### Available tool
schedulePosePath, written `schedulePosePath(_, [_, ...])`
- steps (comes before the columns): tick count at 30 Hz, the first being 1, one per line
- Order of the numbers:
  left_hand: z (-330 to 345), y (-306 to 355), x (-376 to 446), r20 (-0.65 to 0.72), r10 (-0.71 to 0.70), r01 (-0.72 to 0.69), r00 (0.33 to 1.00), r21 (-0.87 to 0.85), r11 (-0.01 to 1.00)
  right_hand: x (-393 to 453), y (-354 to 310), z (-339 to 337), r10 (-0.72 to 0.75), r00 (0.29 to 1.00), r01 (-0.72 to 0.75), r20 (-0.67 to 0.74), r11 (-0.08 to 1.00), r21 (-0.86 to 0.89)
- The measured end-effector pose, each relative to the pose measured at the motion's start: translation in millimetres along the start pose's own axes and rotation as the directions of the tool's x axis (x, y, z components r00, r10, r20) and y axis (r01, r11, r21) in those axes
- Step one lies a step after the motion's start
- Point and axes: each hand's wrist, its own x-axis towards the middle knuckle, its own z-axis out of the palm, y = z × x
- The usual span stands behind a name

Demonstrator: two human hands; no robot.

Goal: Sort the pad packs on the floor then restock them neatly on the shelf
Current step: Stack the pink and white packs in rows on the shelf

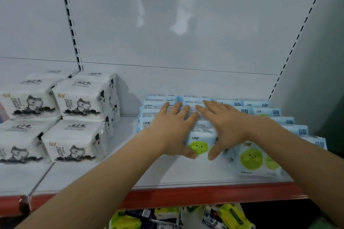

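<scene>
Centre-right of frame, white shelf (pixel 167 173): rows of pale blue pad packs (pixel 202 142), left hand (pixel 172 128) and right hand (pixel 226 126) pressing flat on top, fingers straight; white tissue packs (pixel 78 102) stacked at left.

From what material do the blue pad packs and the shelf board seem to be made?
Blue pad packs: probably thin plastic film, slightly glossy; the wrap crinkles and catches light beneath the left hand and right hand. Shelf board: likely painted metal, smooth matt white, with a red front edge.

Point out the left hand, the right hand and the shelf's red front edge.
left hand (pixel 172 126), head view, back of hand.
right hand (pixel 226 125), head view, back of hand.
red front edge (pixel 186 196), head view, middle of strip.
</scene>
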Motion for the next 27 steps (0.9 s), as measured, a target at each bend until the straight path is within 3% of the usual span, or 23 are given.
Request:
schedulePosePath(2, [1, 10, 8, 0.006, -0.031, 0.031, 0.999, 0.01, 0.999, 14, 3, 5, -0.01, 0.999, 0.012, 0.035, 0.998, -0.066])
schedulePosePath(8, [2, 27, 18, -0.037, -0.143, 0.146, 0.989, 0.126, 0.981, 20, 13, 18, -0.151, 0.979, 0.132, -0.14, 0.981, -0.141])
schedulePosePath(13, [-17, 52, 20, 0.105, -0.201, 0.196, 0.974, 0.052, 0.979, -4, 56, -9, -0.204, 0.967, 0.236, -0.155, 0.945, 0.227])
schedulePosePath(17, [-35, 103, 25, -0.111, -0.099, 0.084, 0.989, -0.135, 0.987, -6, 110, -4, -0.105, 0.985, 0.132, -0.133, 0.968, 0.214])
schedulePosePath(20, [-25, 153, 38, -0.173, 0.008, -0.026, 0.985, -0.102, 0.994, 9, 130, 16, -0.027, 0.999, 0.032, -0.038, 0.99, 0.139])
schedulePosePath(27, [8, 171, 66, -0.207, -0.071, 0.071, 0.976, -0.007, 0.997, 25, 127, 23, 0.005, 0.995, 0.008, -0.095, 0.991, 0.136])
